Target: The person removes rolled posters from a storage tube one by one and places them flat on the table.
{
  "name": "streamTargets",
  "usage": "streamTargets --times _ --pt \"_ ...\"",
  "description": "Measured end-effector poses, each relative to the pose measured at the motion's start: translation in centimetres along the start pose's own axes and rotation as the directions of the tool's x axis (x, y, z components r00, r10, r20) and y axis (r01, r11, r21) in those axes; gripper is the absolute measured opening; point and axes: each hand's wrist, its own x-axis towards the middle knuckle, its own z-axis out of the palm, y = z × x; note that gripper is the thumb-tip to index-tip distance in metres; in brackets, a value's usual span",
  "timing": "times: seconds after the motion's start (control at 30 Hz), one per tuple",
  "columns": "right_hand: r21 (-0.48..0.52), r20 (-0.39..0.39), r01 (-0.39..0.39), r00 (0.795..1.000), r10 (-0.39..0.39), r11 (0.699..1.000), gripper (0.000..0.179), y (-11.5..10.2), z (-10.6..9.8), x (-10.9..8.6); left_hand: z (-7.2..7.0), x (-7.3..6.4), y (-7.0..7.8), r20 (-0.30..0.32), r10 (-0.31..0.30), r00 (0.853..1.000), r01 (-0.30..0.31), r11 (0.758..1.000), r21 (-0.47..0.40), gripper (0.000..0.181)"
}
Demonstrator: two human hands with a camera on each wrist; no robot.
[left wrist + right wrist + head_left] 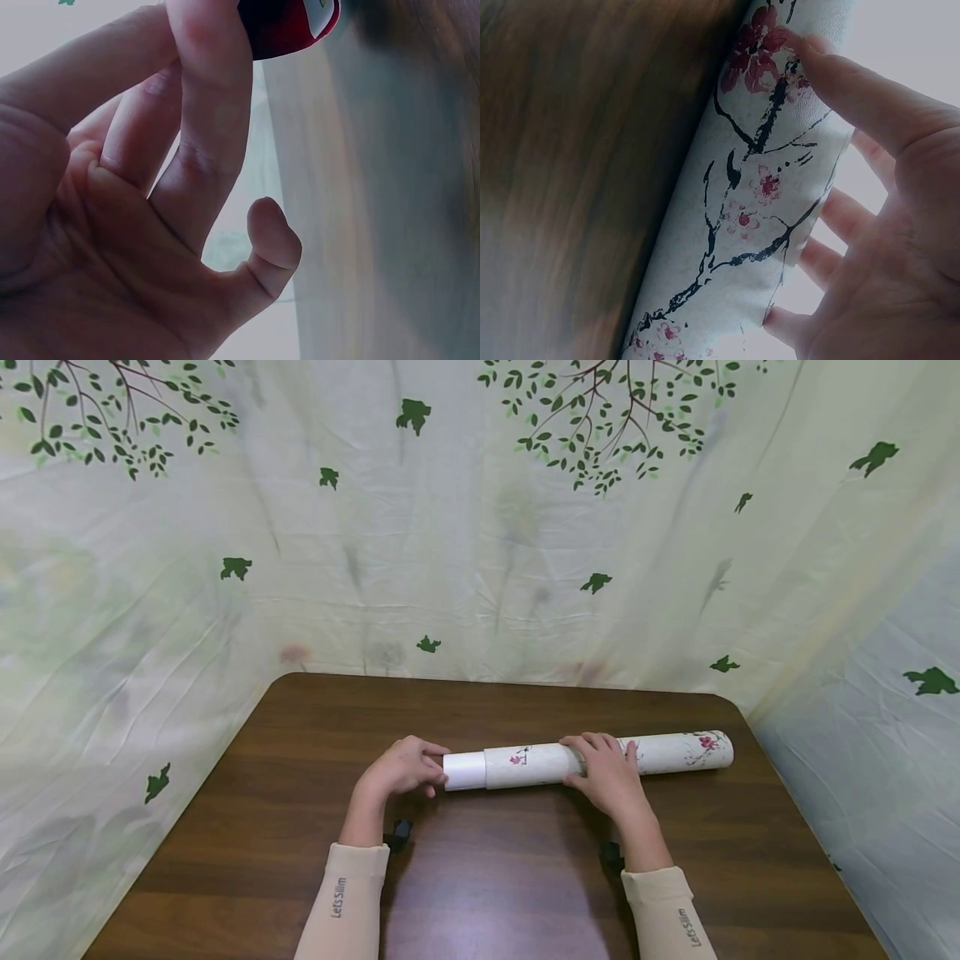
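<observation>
A long white tube (525, 766) printed with pink blossoms and dark branches lies across the table. At its left, a plain white narrower section (465, 772) extends from the patterned part. My left hand (405, 767) pinches the tip of that section with thumb and fingers, little finger free. In the left wrist view, a dark red end with a pale edge (296, 30) shows beyond the fingers. My right hand (606, 772) grips the patterned part from above, thumb on the near side and fingers over the far side. The blossom print (761, 184) fills much of the right wrist view.
The brown wooden table (495, 877) has rounded far corners. A pale curtain (465, 543) with leaf and bird prints hangs behind it and along both sides. Dark wrist cameras (399, 835) sit at both wrists, below the sleeves' cuffs.
</observation>
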Motion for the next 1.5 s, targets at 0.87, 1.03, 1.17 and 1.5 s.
streamTargets --times 0.87,1.03,1.17,1.5 --pt "-0.001 0.009 -0.016 1.0 0.016 1.0 0.06 0.7 -0.3 0.1 -1.3 -0.6 -0.6 0.014 -0.021 1.0 0.021 1.0 -0.004 0.052" --pt "0.0 0.01 -0.017 1.0 0.017 1.0 0.06 0.8 -0.3 0.1 -1.5 -0.8 -0.7 0.015 -0.015 1.0 0.015 1.0 -0.013 0.053" --pt "0.0 0.009 -0.016 1.0 0.016 1.0 0.06 0.9 -0.4 0.0 -1.6 -0.8 -0.9 0.014 -0.013 1.0 0.014 1.0 -0.023 0.053" --pt "0.012 0.009 -0.017 1.0 0.017 1.0 0.061 1.3 -0.7 -0.2 -2.0 -0.9 -1.3 -0.008 -0.03 1.0 0.03 0.999 0.015 0.053"
